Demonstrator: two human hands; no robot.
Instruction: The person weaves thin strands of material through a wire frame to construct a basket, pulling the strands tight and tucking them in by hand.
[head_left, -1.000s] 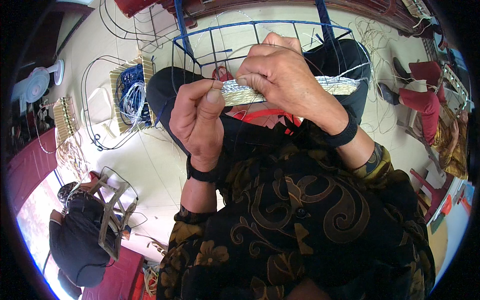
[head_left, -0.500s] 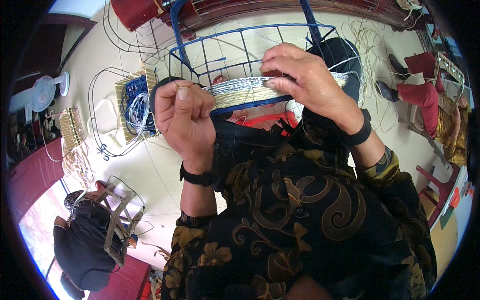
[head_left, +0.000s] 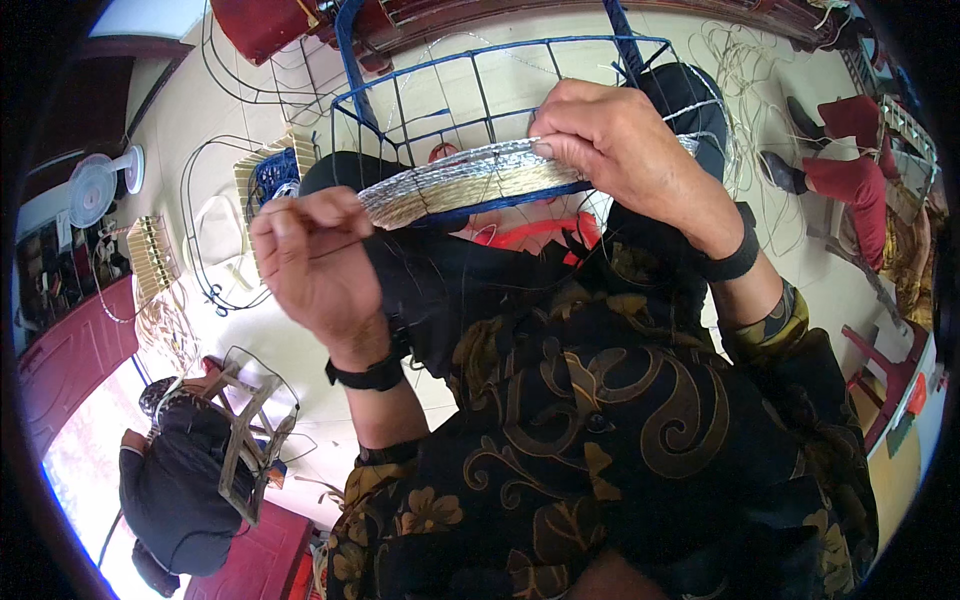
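Observation:
A blue wire basket frame (head_left: 470,80) rests on my lap, its near rim wrapped in a woven band (head_left: 450,185) of pale shiny strips. My left hand (head_left: 315,265) is closed near the band's left end, pinching a thin strand. My right hand (head_left: 625,150) presses down on the band's right part, fingers curled over the rim. Both wrists wear black bands.
Bare wire frames (head_left: 215,250) and a partly woven piece (head_left: 272,175) lie on the pale floor at left. A fan (head_left: 95,185) stands far left. A person in dark clothes (head_left: 170,490) holds a frame at lower left; another person sits at right (head_left: 860,170).
My left hand has moved down and left, away from the rim, pulling the strand out. The basket sits slightly higher and my right hand has stayed on the band.

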